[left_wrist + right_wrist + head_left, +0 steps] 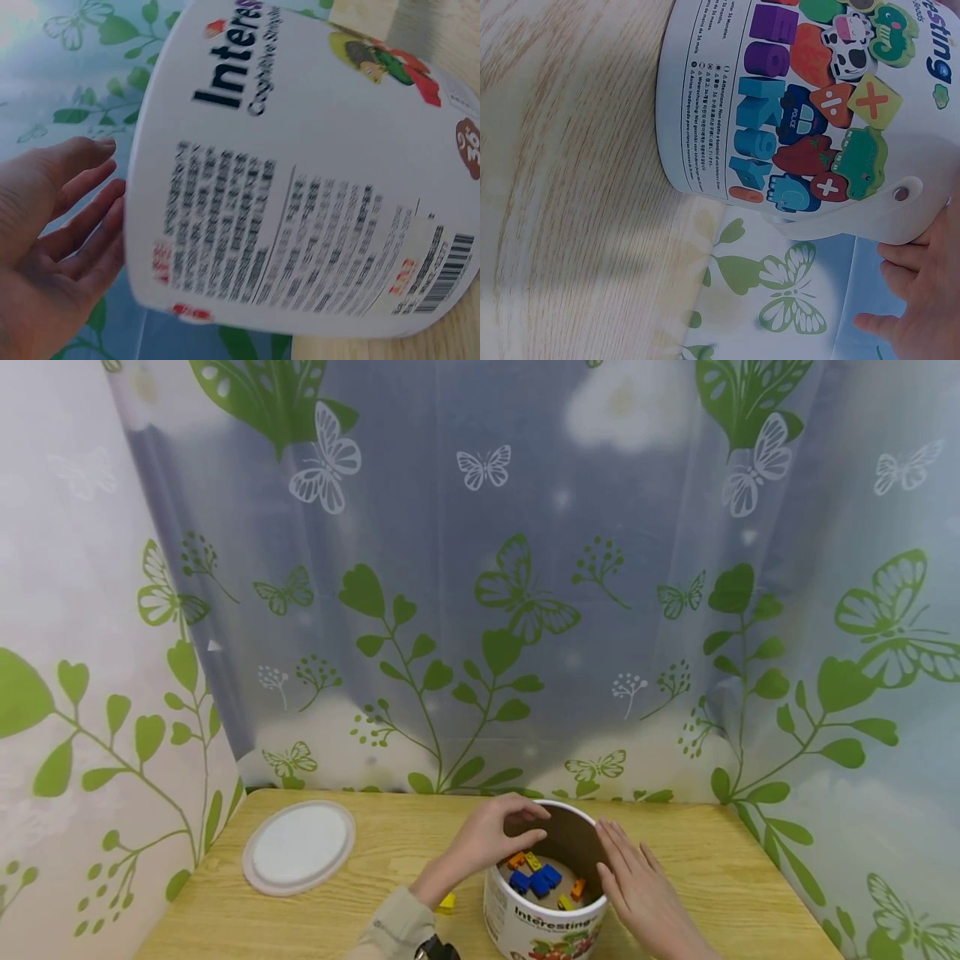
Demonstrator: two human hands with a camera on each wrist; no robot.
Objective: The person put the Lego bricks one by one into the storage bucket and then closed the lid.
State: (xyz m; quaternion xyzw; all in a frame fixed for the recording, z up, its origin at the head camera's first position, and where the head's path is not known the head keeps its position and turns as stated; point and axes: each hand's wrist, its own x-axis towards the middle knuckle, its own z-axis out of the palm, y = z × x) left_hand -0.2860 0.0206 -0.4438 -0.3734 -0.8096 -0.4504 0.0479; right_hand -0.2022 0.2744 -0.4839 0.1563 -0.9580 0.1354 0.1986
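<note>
A white cylindrical bucket (543, 927) with printed pictures and lettering stands at the table's front. Inside lie several toy building blocks: blue blocks (542, 881) in the middle, with orange and yellow ones around them. My left hand (487, 837) reaches over the bucket's left rim, thumb and fingers apart and nothing between them. The left wrist view shows this hand (64, 232) at the rim, its fingertips hidden behind the wall. My right hand (637, 885) rests with fairly straight fingers on the right rim; in the right wrist view its fingers (904, 259) lie near the handle's rivet.
On the wooden table (405, 835), a round white lid (300, 847) lies to the left. A yellow block (446, 904) sits left of the bucket, beside my left forearm. Behind and at both sides hang curtains (480, 610) with leaf and butterfly prints.
</note>
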